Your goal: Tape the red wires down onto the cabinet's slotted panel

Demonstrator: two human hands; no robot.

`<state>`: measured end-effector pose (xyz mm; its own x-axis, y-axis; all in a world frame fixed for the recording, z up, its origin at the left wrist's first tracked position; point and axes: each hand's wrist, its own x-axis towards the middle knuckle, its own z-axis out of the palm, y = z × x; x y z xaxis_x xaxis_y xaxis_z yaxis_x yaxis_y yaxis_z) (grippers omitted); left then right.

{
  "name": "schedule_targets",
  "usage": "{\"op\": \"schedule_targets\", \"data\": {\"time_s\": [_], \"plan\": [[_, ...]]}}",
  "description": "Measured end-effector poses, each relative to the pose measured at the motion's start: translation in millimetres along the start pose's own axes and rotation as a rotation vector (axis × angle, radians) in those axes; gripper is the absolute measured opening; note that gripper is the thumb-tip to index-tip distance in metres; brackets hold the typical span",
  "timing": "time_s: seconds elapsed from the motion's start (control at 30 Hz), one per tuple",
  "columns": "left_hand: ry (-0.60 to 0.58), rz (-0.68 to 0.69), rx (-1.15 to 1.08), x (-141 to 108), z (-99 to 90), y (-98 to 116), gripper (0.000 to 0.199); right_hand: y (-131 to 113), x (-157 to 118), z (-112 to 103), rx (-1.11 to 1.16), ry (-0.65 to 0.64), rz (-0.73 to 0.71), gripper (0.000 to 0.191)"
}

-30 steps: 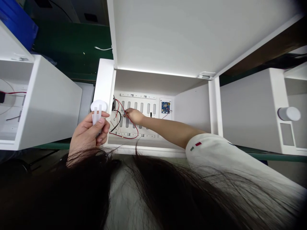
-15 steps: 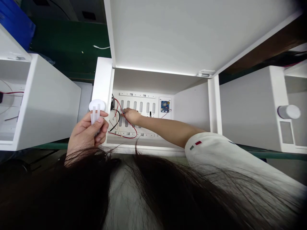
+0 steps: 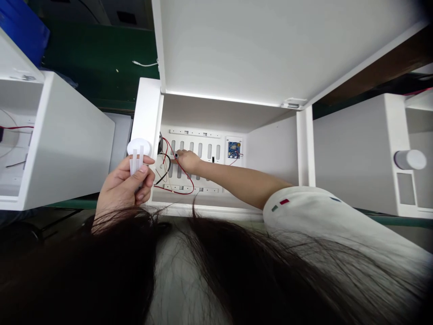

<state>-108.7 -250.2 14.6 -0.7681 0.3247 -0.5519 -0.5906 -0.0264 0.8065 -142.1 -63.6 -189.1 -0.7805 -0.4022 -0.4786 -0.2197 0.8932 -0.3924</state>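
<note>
My left hand (image 3: 130, 183) is closed on several whitish strips (image 3: 136, 160), in front of a round white knob (image 3: 139, 146) at the left of the open white box (image 3: 270, 140). Inside the box, my right hand (image 3: 187, 160) reaches to the slotted white panel (image 3: 204, 174), its fingers pinched at a small dark part (image 3: 176, 155). Whether the fingers grip that part is too small to tell. Red wires (image 3: 192, 180) and a black cable (image 3: 168, 168) lie beside it. A blue circuit board (image 3: 234, 150) sits on the panel's right.
A second white box (image 3: 74, 144) stands at the left and a third (image 3: 352, 149) at the right. The raised white lid (image 3: 277, 49) covers the upper middle. A white cable (image 3: 145, 64) and a blue bin (image 3: 25, 31) are at the upper left.
The whole view has shifted slightly. My right hand has moved a little at the panel, and the small dark part now shows more beside its fingertips. My left hand keeps hold of the strips.
</note>
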Motion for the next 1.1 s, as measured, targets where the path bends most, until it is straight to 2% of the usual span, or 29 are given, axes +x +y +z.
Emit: {"op": "schedule_targets", "data": {"time_s": [0.1,0.37,0.5,0.53,0.63,0.8,0.9,1.1], "plan": [[-0.002,0.015,0.018,1.5,-2.7,-1.8,0.013,8.3,-5.8,3.1,-0.086,0.067,0.013,0.044],[-0.015,0.015,0.037,3.3,-4.4,-2.6,0.013,22.2,-11.9,13.0,-0.165,0.086,0.039,0.054],[-0.034,0.014,0.010,1.7,-4.2,-1.9,0.011,33.5,-24.9,11.1,-0.192,0.017,0.035,0.031],[-0.040,0.015,0.003,1.6,-4.3,-1.9,0.010,36.9,-29.0,10.3,-0.203,-0.004,0.025,0.030],[-0.040,0.010,-0.010,2.1,-4.2,-2.1,0.010,43.0,-36.7,8.0,-0.217,0.006,-0.020,0.043],[-0.043,0.014,-0.016,3.4,-3.9,-3.0,0.011,35.2,-24.7,5.7,-0.177,0.114,-0.076,0.033],[-0.027,0.009,-0.015,3.4,-3.7,-2.8,0.011,28.1,-13.3,4.4,-0.182,0.150,-0.116,0.040],[-0.035,-0.005,-0.016,4.8,-3.4,-1.8,0.012,17.5,0.3,2.7,-0.277,0.151,-0.215,0.043]]}}
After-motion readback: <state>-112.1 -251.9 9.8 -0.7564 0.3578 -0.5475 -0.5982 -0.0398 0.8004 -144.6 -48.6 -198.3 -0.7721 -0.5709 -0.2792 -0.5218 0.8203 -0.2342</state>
